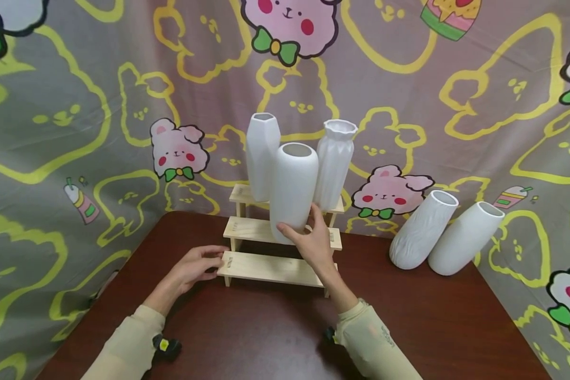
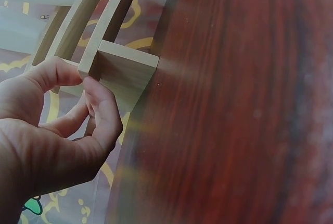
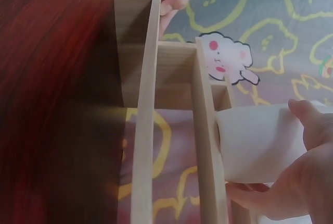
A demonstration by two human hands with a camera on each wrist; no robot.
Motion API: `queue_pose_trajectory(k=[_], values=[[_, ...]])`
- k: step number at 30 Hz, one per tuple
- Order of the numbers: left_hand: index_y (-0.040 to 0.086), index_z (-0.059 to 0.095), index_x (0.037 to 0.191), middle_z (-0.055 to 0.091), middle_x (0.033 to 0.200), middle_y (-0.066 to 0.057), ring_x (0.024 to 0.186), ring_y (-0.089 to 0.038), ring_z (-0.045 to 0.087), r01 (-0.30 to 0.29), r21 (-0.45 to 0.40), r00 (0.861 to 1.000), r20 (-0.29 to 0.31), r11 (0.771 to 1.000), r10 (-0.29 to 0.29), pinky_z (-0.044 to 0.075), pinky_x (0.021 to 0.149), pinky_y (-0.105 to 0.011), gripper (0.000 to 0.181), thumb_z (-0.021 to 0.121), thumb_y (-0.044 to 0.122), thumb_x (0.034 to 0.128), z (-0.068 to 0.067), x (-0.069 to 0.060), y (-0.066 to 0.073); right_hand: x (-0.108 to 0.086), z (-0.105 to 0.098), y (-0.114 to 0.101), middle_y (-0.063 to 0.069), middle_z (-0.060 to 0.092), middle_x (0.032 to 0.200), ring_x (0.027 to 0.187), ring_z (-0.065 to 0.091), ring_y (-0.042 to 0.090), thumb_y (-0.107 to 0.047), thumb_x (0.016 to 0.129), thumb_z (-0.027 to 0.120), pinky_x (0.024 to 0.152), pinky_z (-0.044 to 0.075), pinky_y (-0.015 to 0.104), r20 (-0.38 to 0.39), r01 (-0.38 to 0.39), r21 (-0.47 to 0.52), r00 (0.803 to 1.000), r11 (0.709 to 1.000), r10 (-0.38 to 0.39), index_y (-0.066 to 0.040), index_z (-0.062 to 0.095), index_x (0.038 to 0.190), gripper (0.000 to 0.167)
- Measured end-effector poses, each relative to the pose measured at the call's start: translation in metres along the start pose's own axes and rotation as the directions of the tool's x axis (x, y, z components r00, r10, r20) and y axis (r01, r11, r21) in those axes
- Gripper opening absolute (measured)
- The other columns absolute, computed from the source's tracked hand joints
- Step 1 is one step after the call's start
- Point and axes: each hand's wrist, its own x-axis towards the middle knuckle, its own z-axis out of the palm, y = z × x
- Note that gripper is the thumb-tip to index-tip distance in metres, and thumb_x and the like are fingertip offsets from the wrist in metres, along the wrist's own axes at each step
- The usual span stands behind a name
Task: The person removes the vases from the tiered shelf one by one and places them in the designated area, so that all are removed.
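My right hand (image 1: 313, 240) grips the lower part of a smooth white vase (image 1: 294, 184), thumb on one side and fingers on the other. In the right wrist view the base of this vase (image 3: 257, 143) is at the middle step of a wooden three-step rack (image 1: 271, 269); whether it bears on the step I cannot tell. My left hand (image 1: 195, 269) pinches the left end of the lowest step between thumb and fingers, as the left wrist view shows the hand (image 2: 67, 125) at the board's corner. On the top step stand a faceted white vase (image 1: 262, 158) and a pleated white vase (image 1: 334, 166).
Two more white vases, one with a wavy relief (image 1: 420, 232) and one plain (image 1: 463, 243), lean against the cloth at the right of the dark red-brown table (image 1: 266, 332). A patterned cloth (image 1: 385, 47) hangs behind and at both sides.
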Motion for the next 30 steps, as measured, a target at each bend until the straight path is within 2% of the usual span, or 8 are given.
queue_pose_trajectory(k=[11, 17, 23, 30], values=[[-0.004, 0.054, 0.142, 0.053, 0.125, -0.014, 0.091, -0.02, 0.063, 0.013, 0.004, 1.0, 0.004, 1.0, -0.013, 0.053, 0.077, -0.037, 0.053, 0.069, 0.009, 0.0922, 0.0009, -0.0007, 0.0013, -0.0018, 0.0045, 0.0031, -0.001, 0.054, 0.139, 0.124, 0.055, 0.02, -0.03, 0.078, 0.092, 0.096, 0.049, 0.044, -0.027, 0.006, 0.039, 1.0, 0.999, -0.005, -0.028, 0.046, 0.15, 0.085], [-0.002, 0.056, 0.14, 0.053, 0.125, -0.015, 0.093, -0.021, 0.063, 0.012, 0.018, 1.0, -0.01, 1.0, -0.011, 0.053, 0.079, -0.038, 0.052, 0.069, 0.01, 0.0919, -0.0007, 0.0002, -0.0001, -0.0004, 0.0055, 0.004, 0.005, 0.055, 0.138, 0.122, 0.056, 0.025, -0.021, 0.078, 0.092, 0.093, 0.051, 0.046, -0.03, 0.029, 0.071, 0.999, 0.997, -0.027, -0.023, 0.049, 0.15, 0.084], [-0.004, 0.055, 0.141, 0.054, 0.129, -0.016, 0.095, -0.021, 0.063, 0.003, 0.036, 1.0, -0.001, 0.999, -0.003, 0.054, 0.079, -0.038, 0.053, 0.069, 0.01, 0.0917, -0.0018, 0.0001, -0.0032, -0.0008, 0.0053, 0.0045, 0.012, 0.058, 0.136, 0.121, 0.058, 0.03, -0.01, 0.079, 0.09, 0.091, 0.052, 0.05, -0.036, 0.007, 0.055, 0.999, 0.998, -0.005, -0.016, 0.049, 0.151, 0.084], [-0.004, 0.056, 0.139, 0.054, 0.132, -0.017, 0.097, -0.021, 0.063, -0.006, 0.038, 1.0, -0.003, 0.999, 0.007, 0.054, 0.079, -0.038, 0.051, 0.069, 0.01, 0.0912, -0.0025, 0.0032, -0.0031, -0.0035, 0.0018, 0.0048, 0.003, 0.063, 0.13, 0.116, 0.062, 0.022, -0.023, 0.076, 0.093, 0.087, 0.054, 0.048, -0.051, 0.036, 0.053, 0.998, 0.998, -0.033, -0.029, 0.057, 0.144, 0.078]])
